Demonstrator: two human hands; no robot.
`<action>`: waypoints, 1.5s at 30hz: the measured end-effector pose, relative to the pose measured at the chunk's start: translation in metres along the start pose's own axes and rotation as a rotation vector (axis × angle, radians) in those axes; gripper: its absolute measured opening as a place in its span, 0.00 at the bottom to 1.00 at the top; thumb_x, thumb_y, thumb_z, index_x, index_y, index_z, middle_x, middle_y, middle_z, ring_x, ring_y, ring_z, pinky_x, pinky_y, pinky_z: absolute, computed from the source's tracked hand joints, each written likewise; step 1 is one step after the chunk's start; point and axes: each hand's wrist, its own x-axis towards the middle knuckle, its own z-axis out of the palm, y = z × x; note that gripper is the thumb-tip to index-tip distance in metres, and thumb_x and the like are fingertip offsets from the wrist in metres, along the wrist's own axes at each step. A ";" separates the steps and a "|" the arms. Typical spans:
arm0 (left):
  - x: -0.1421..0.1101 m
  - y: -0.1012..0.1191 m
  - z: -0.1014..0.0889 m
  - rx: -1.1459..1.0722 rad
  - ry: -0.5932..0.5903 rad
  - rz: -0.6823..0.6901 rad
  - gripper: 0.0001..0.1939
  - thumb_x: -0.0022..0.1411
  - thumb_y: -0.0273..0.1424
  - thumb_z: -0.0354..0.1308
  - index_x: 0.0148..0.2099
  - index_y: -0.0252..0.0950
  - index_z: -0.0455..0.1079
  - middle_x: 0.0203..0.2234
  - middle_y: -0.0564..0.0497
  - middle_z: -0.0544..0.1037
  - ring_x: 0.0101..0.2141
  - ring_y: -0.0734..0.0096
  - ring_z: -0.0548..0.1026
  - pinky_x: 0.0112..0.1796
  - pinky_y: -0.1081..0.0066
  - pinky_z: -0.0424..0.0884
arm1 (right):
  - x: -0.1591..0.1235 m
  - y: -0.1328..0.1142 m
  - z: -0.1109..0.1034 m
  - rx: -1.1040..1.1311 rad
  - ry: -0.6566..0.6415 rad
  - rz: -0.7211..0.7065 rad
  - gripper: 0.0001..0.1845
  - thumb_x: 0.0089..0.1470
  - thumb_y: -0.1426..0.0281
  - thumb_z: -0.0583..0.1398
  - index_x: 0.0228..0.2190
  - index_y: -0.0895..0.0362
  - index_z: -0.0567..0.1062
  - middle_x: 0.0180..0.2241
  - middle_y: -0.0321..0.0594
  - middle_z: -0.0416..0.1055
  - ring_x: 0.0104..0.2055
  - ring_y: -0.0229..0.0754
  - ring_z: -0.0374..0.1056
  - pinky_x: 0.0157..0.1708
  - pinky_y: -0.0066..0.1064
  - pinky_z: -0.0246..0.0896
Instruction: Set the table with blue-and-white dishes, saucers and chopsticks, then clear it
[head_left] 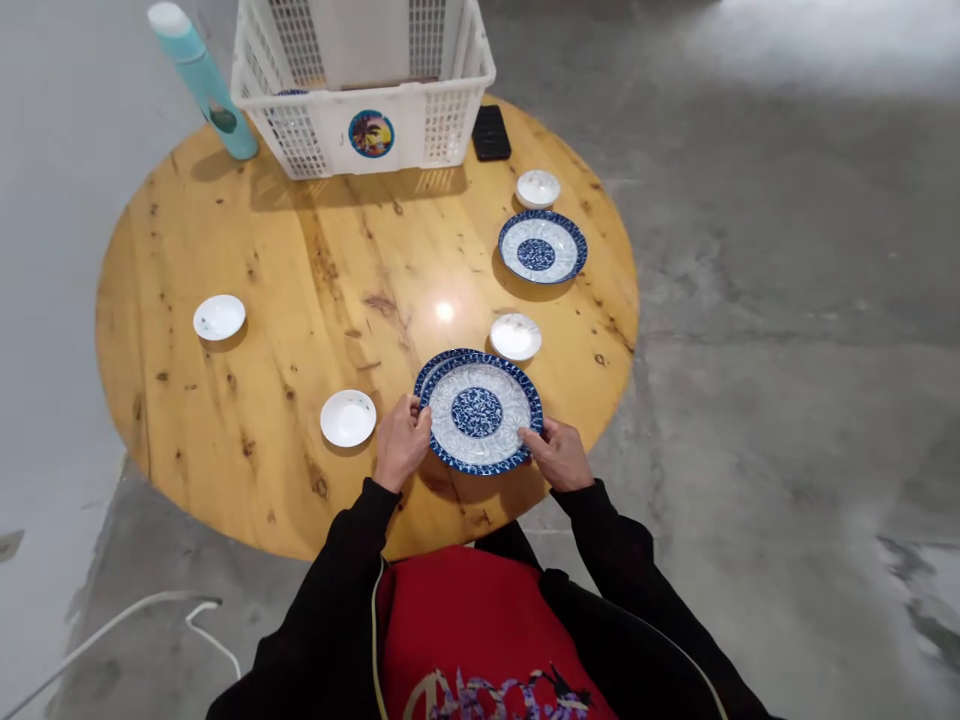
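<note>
Both my hands grip blue-and-white plates at the near edge of a round wooden table. The top plate overlaps another blue-rimmed plate, whose rim peeks out at the far left. My left hand pinches the left rims, thumb on top. My right hand holds the right edge, its thumb on the upper surface. Just left of my left hand sits a small white dish. Beyond the held plates lies another white dish, close to their far rim.
A third blue-rimmed plate lies at the right, with a white dish behind it. One more white dish is at left. At the back stand a white plastic basket, a turquoise bottle and a black phone-like slab.
</note>
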 end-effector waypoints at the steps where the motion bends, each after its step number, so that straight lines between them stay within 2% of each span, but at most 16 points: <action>1: 0.003 0.000 0.002 0.030 0.005 -0.004 0.06 0.65 0.32 0.51 0.34 0.38 0.65 0.24 0.55 0.72 0.27 0.70 0.70 0.32 0.72 0.60 | 0.007 0.000 -0.002 -0.033 -0.017 -0.006 0.16 0.51 0.56 0.55 0.22 0.55 0.69 0.16 0.34 0.64 0.21 0.40 0.61 0.22 0.29 0.56; 8: 0.007 0.011 0.009 0.355 -0.001 -0.069 0.07 0.67 0.31 0.50 0.40 0.36 0.69 0.30 0.49 0.77 0.35 0.63 0.76 0.34 0.70 0.61 | 0.047 0.004 -0.015 -0.326 -0.132 -0.138 0.14 0.53 0.57 0.53 0.24 0.53 0.65 0.18 0.37 0.66 0.23 0.42 0.63 0.27 0.31 0.57; 12: 0.007 0.017 0.010 0.497 -0.015 -0.126 0.09 0.69 0.32 0.50 0.42 0.35 0.70 0.35 0.45 0.78 0.39 0.59 0.77 0.34 0.69 0.62 | 0.059 0.007 -0.013 -0.411 -0.182 -0.199 0.15 0.54 0.57 0.51 0.31 0.56 0.70 0.24 0.43 0.71 0.28 0.47 0.67 0.31 0.34 0.58; 15: 0.008 0.018 0.011 0.578 -0.019 -0.154 0.11 0.70 0.32 0.49 0.45 0.34 0.70 0.38 0.42 0.78 0.41 0.57 0.78 0.35 0.68 0.63 | 0.063 0.007 -0.010 -0.459 -0.225 -0.202 0.23 0.55 0.57 0.51 0.41 0.61 0.72 0.28 0.47 0.73 0.30 0.51 0.69 0.31 0.36 0.59; 18: 0.008 0.017 0.012 0.634 -0.040 -0.161 0.12 0.71 0.32 0.47 0.46 0.32 0.69 0.41 0.40 0.78 0.42 0.55 0.78 0.35 0.68 0.64 | 0.066 0.004 -0.008 -0.478 -0.249 -0.198 0.33 0.56 0.59 0.51 0.57 0.67 0.65 0.31 0.46 0.75 0.29 0.51 0.70 0.31 0.37 0.60; 20: 0.008 0.016 0.012 0.659 -0.049 -0.149 0.12 0.71 0.32 0.47 0.47 0.32 0.68 0.42 0.40 0.78 0.43 0.55 0.77 0.35 0.68 0.65 | 0.067 0.002 -0.007 -0.497 -0.253 -0.211 0.38 0.57 0.60 0.51 0.63 0.68 0.58 0.34 0.48 0.77 0.30 0.52 0.72 0.33 0.37 0.61; 23: 0.007 0.012 0.013 0.686 -0.041 -0.137 0.11 0.71 0.30 0.46 0.47 0.31 0.68 0.41 0.39 0.77 0.42 0.55 0.77 0.35 0.68 0.66 | 0.070 -0.004 -0.004 -0.570 -0.274 -0.227 0.38 0.58 0.62 0.51 0.64 0.68 0.56 0.39 0.53 0.78 0.34 0.55 0.74 0.34 0.39 0.63; 27: 0.011 0.006 0.012 0.707 -0.014 -0.093 0.12 0.71 0.31 0.45 0.45 0.32 0.68 0.39 0.38 0.77 0.41 0.54 0.77 0.36 0.66 0.67 | 0.075 -0.013 -0.001 -0.693 -0.320 -0.225 0.38 0.60 0.63 0.50 0.66 0.69 0.54 0.40 0.56 0.79 0.37 0.58 0.76 0.37 0.40 0.65; 34: 0.013 0.000 0.010 0.740 0.009 0.009 0.12 0.71 0.32 0.44 0.43 0.34 0.68 0.37 0.40 0.77 0.39 0.55 0.77 0.35 0.66 0.67 | 0.077 -0.019 -0.002 -0.796 -0.357 -0.179 0.36 0.62 0.62 0.51 0.66 0.68 0.55 0.40 0.57 0.80 0.40 0.57 0.77 0.37 0.38 0.64; 38: 0.015 -0.006 0.006 0.600 0.035 -0.004 0.13 0.70 0.35 0.47 0.47 0.34 0.68 0.40 0.40 0.77 0.43 0.54 0.77 0.38 0.66 0.69 | 0.076 -0.013 -0.004 -0.724 -0.314 -0.152 0.33 0.63 0.59 0.53 0.63 0.63 0.61 0.38 0.53 0.80 0.39 0.55 0.76 0.37 0.35 0.62; 40: 0.019 -0.011 0.006 0.437 -0.012 -0.076 0.14 0.70 0.38 0.48 0.49 0.35 0.68 0.39 0.42 0.78 0.41 0.55 0.78 0.39 0.65 0.69 | 0.077 -0.007 -0.002 -0.597 -0.273 -0.134 0.29 0.63 0.57 0.53 0.58 0.61 0.67 0.35 0.49 0.79 0.37 0.52 0.75 0.36 0.33 0.61; 42: 0.023 -0.015 0.009 0.274 -0.070 -0.139 0.15 0.70 0.39 0.47 0.47 0.36 0.69 0.37 0.44 0.79 0.39 0.57 0.78 0.38 0.66 0.70 | 0.079 -0.001 0.002 -0.432 -0.240 -0.124 0.22 0.62 0.55 0.54 0.46 0.59 0.74 0.31 0.44 0.77 0.34 0.49 0.73 0.33 0.32 0.59; 45: 0.029 -0.019 0.015 0.158 -0.073 -0.167 0.15 0.69 0.38 0.46 0.42 0.35 0.70 0.36 0.44 0.80 0.39 0.57 0.78 0.38 0.66 0.70 | 0.081 0.004 0.014 -0.224 -0.198 -0.115 0.15 0.58 0.58 0.55 0.31 0.57 0.73 0.27 0.40 0.74 0.30 0.45 0.69 0.31 0.30 0.58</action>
